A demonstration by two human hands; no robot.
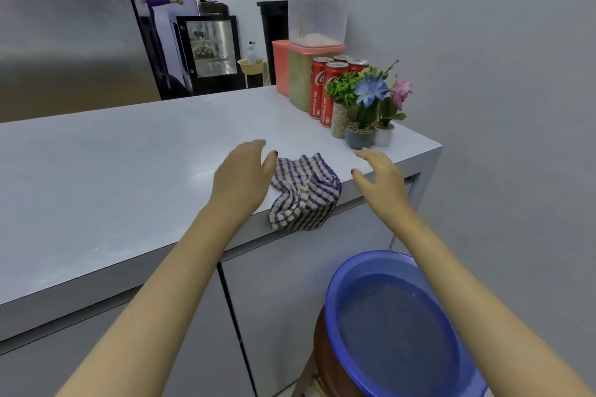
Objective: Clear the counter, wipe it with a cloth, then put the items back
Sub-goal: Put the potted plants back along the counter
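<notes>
cloth (304,192) is soft, limp, overhanging the near counter (129,171) edge; your left hand (243,176) and right hand (375,176) are released, so pinch its bunched middle.

Left hand (242,172): arm outstretched, fingers loose, empty. Right hand (380,179): arm outstretched, fingers spread, empty.

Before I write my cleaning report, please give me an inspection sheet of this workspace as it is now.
Surface: grey counter over cabinet doors.
Job's things: checked cloth crumpled, overhanging the front edge; red cans, potted plants, stacked containers in the far right corner.
Clutter: blue basin on brown stool below the counter.
Grips: left hand open beside the cloth; right hand open, holding nothing.
Cables: nothing seen.
Surroundings: grey wall right; glass display case behind.
</notes>
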